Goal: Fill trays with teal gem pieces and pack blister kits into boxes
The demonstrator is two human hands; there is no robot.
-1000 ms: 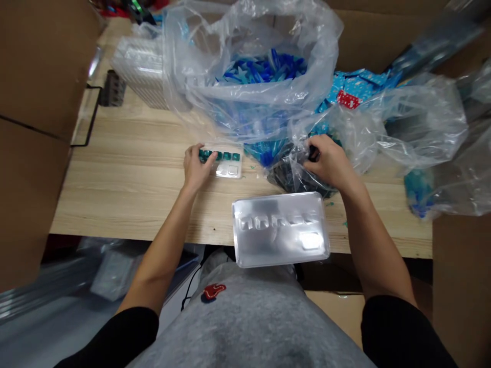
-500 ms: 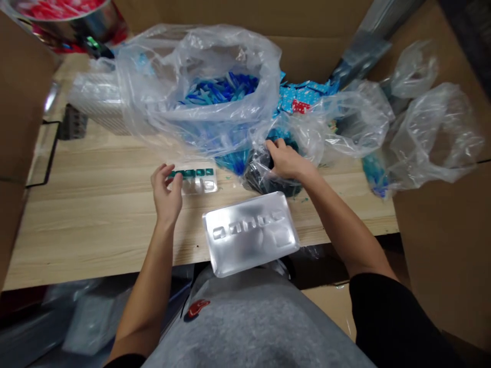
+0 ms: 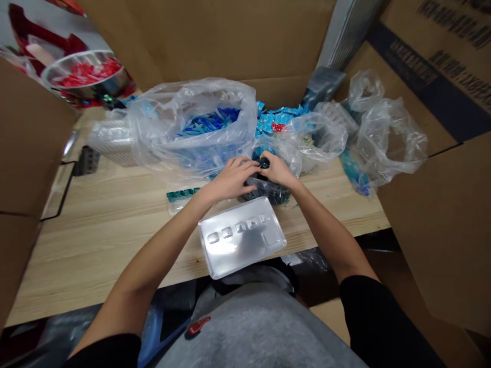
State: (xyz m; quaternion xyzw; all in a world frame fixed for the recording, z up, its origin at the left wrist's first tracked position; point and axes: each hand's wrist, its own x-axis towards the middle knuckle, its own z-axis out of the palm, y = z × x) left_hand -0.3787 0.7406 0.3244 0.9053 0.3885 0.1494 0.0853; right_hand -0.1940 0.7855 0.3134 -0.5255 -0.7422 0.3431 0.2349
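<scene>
Over a clear plastic bag of dark pieces [image 3: 274, 194], my right hand [image 3: 279, 169] pinches a small, dark, shiny piece [image 3: 264, 162]. My left hand [image 3: 232, 180] reaches in from the left, its fingers stretched out and thumb apart, with the fingertips close to that piece. Whether they touch it I cannot tell. Left of my left wrist lies a clear blister tray [image 3: 174, 207] with a row of dark green pieces [image 3: 182, 193] along its far side, partly covered by my forearm. A silver metal tray [image 3: 241, 245] with molded hollows rests at the table's front edge.
Behind my hands stands a large clear bag [image 3: 161, 138] with blue pieces [image 3: 210, 121]. Blue printed packets [image 3: 284, 116] and more clear bags [image 3: 391, 135] are to the right. A metal bowl [image 3: 84, 89] of red pieces stands at back left. Cardboard [image 3: 230, 41] walls surround the wooden table [image 3: 95, 245].
My left hand has moved right, from the green pieces in the blister tray to beside my right hand. My right hand now shows a dark piece between its fingers. The view has shifted.
</scene>
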